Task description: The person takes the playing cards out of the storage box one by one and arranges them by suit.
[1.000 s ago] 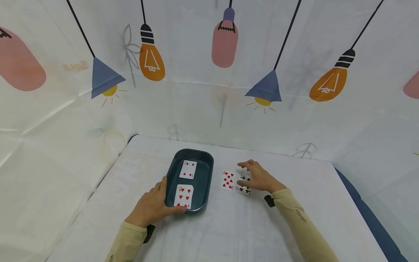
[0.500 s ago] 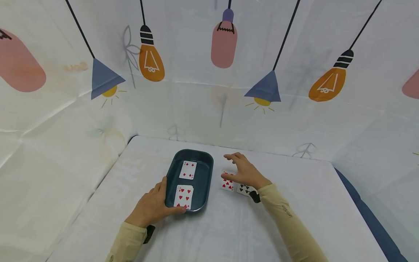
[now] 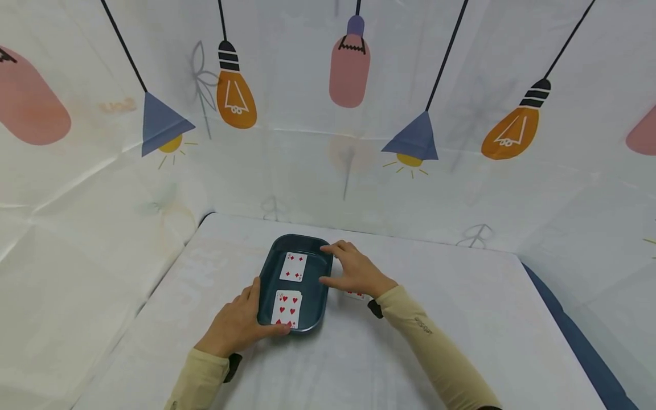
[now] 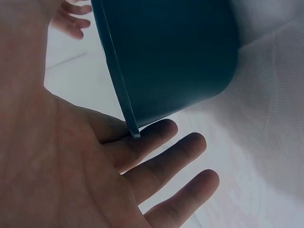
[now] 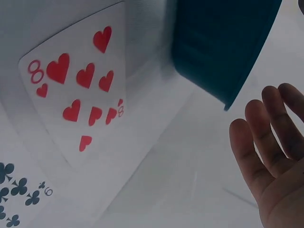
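A dark teal tray (image 3: 311, 296) lies on the table with playing cards in it. A four of diamonds card (image 3: 294, 267) is toward its far end, and a hearts card (image 3: 287, 308) overlaps another card at the near end. My left hand (image 3: 237, 322) holds the near left corner, fingers along the left side and thumb on the near rim. My right hand (image 3: 359, 273) holds nothing; its spread fingers and thumb are right at the tray's right rim. Below it, an eight of hearts card (image 5: 52, 109) lies on the table, mostly hidden in the head view.
A clubs card (image 5: 19, 199) lies beside the eight of hearts, partly in the right wrist view. White cloth covers the table (image 3: 435, 353). Behind stands a white curtain (image 3: 307, 171) printed with hanging lamps. A blue edge (image 3: 569, 330) runs along the right.
My right hand has moved left from above the clubs card, across the eight of hearts, to the tray's right rim. My left hand and the tray have stayed in place.
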`<state>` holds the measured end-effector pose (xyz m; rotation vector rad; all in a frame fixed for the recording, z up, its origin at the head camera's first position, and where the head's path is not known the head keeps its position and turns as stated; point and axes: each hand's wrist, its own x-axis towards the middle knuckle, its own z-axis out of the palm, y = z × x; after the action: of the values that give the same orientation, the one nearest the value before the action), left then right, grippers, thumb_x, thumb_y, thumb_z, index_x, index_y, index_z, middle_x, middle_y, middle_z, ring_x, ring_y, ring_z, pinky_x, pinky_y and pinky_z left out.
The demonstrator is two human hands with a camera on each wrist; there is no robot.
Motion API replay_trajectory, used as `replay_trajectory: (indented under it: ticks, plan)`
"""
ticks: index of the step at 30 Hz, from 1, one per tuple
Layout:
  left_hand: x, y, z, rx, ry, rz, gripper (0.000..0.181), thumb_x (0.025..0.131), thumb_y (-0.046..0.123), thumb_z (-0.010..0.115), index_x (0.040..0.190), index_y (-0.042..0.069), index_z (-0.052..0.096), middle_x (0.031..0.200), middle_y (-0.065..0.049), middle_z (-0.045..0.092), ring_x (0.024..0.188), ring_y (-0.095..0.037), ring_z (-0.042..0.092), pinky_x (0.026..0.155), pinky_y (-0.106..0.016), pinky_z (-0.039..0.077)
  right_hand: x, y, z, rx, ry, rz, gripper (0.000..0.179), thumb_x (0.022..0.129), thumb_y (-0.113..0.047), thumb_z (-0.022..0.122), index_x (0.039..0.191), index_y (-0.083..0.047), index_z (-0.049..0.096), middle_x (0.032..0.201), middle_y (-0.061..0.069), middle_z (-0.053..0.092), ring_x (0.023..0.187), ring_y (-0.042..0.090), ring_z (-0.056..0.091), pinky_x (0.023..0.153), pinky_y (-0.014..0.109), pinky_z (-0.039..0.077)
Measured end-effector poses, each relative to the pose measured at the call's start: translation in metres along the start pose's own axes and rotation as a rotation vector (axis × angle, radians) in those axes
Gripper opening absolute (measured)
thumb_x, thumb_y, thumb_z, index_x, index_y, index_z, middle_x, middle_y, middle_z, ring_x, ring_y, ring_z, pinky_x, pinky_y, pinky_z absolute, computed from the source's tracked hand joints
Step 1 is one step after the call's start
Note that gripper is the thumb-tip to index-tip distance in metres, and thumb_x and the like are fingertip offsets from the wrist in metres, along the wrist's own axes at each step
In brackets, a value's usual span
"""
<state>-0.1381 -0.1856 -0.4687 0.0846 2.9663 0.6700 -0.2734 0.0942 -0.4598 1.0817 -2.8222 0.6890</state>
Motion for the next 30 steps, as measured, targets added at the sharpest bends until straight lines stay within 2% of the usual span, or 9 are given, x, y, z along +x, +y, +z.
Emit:
replay_trajectory:
  ticks: [8, 15, 23, 30]
  plan:
    - [0.000, -0.001, 0.000, 0.006, 0.000, 0.006, 0.139, 0.066, 0.082, 0.073, 0.156, -0.010, 0.021, 0.146, -0.029, 0.046, 0.113, -0.043, 0.058, 0.098, -0.059, 0.047, 0.017, -0.014, 0.009, -0.040, -0.035, -0.040, 0.076, 0.087, -0.050, 0.077, 0.149, -0.016, 0.049, 0.142, 0.008, 0.049, 0.127, 0.023, 0.048, 0.104, 0.042, 0.047]
    - [0.002, -0.001, -0.002, -0.004, 0.004, 0.020, 0.138, 0.067, 0.081, 0.074, 0.156, -0.011, 0.021, 0.146, -0.029, 0.046, 0.111, -0.043, 0.059, 0.098, -0.058, 0.047, 0.035, -0.023, 0.020, -0.047, -0.098, -0.006, 0.080, 0.086, -0.052, 0.077, 0.151, -0.016, 0.047, 0.147, 0.007, 0.047, 0.133, 0.021, 0.045, 0.108, 0.038, 0.043]
    - [0.002, -0.001, -0.002, -0.001, 0.014, 0.034, 0.135, 0.069, 0.079, 0.075, 0.155, -0.011, 0.022, 0.145, -0.029, 0.047, 0.110, -0.042, 0.059, 0.097, -0.058, 0.048, 0.050, -0.029, 0.030, -0.088, -0.137, 0.030, 0.080, 0.086, -0.053, 0.076, 0.151, -0.016, 0.048, 0.145, 0.008, 0.050, 0.128, 0.023, 0.051, 0.106, 0.041, 0.046]
    - [0.002, -0.001, -0.002, -0.005, 0.022, 0.054, 0.134, 0.069, 0.078, 0.075, 0.154, -0.012, 0.023, 0.144, -0.030, 0.048, 0.109, -0.043, 0.060, 0.096, -0.058, 0.049, 0.058, -0.026, 0.040, -0.106, -0.180, 0.044, 0.082, 0.087, -0.052, 0.075, 0.152, -0.012, 0.046, 0.145, 0.009, 0.051, 0.128, 0.020, 0.054, 0.107, 0.036, 0.044]
